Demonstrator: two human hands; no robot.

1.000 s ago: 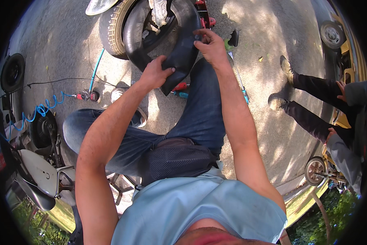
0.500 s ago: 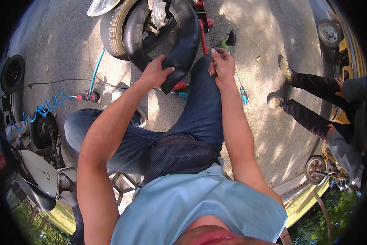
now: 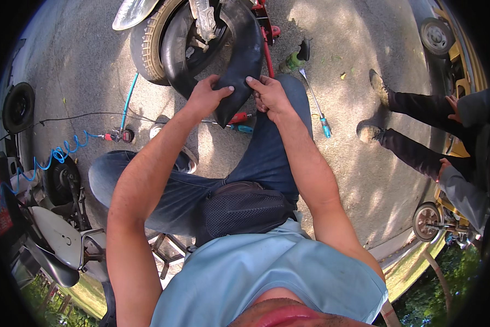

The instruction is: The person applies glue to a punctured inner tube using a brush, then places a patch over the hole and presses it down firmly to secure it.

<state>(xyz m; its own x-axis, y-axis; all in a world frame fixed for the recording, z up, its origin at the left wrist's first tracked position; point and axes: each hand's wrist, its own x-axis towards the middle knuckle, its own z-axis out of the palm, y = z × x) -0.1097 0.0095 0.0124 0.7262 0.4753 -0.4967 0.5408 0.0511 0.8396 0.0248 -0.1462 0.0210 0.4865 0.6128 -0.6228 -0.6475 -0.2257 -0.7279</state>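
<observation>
Here, I had both hands at the tube, a black rubber loop that hung in front of the wheel's tyre, its lower end drooping to a folded point above the ground. The left hand held that lower part, its thumb lying across the rubber. The right hand was at the facing edge, thumb tip against the tube and fingers curled in narrow; from my seat I couldn't tell whether it gripped the rubber or only touched it. A silver fork leg stood by the loop's opening.

Right of the tube I saw a red bar, a green container and, lying on the pavement, a blue-handled screwdriver. Off to the left, a red gauge lay beside a coiled blue hose. A co-worker's dark trousers showed at the right, well apart from my hands.
</observation>
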